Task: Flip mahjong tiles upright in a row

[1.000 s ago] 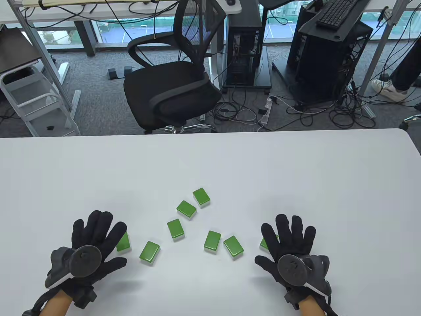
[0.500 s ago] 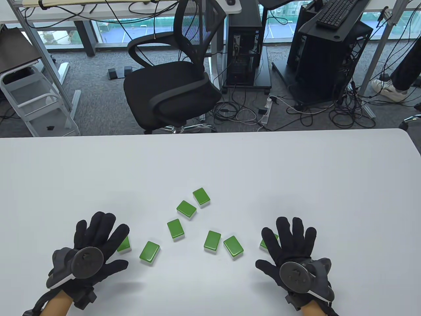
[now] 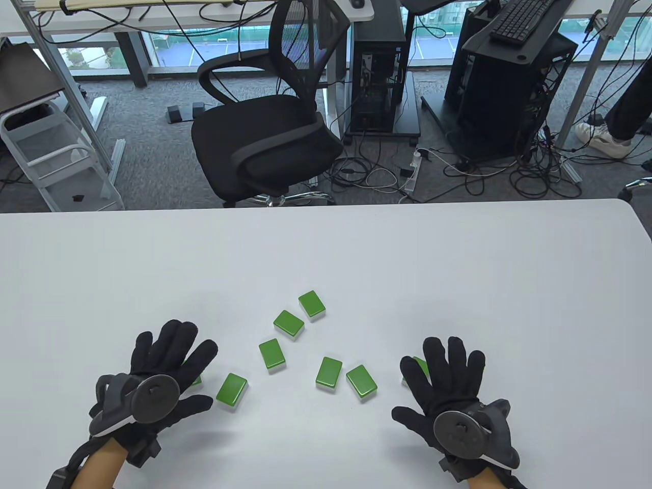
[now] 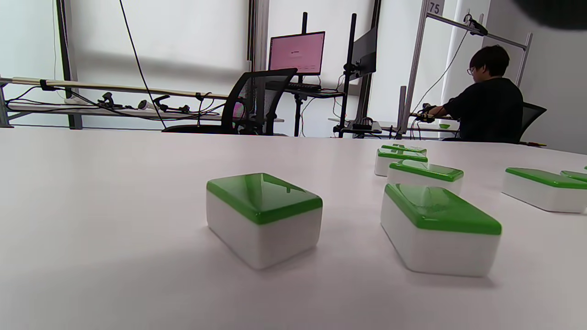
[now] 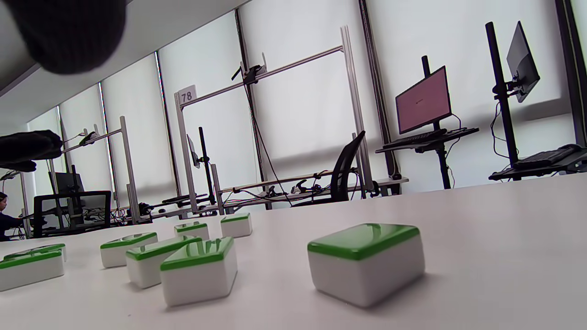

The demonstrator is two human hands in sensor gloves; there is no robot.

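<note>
Several green-backed mahjong tiles lie flat on the white table point(image 3: 326, 254), green side up. Five loose ones sit in the middle, from the farthest tile point(image 3: 311, 304) down to a tile point(image 3: 232, 390) beside my left hand. My left hand point(image 3: 168, 351) hovers with spread fingers over the leftmost tile point(image 4: 263, 217), hiding most of it from above. My right hand point(image 3: 448, 372) is spread the same way over the rightmost tile point(image 5: 367, 261), of which a green sliver point(image 3: 420, 362) shows. Neither hand holds anything.
A black office chair point(image 3: 265, 137) stands beyond the table's far edge, with computer towers and cables on the floor behind it. A person sits at another desk point(image 4: 488, 103) in the left wrist view.
My left hand has slid right and a little forward, covering more of the leftmost tile. My right hand has drawn back slightly toward the near edge. No tile has moved.
</note>
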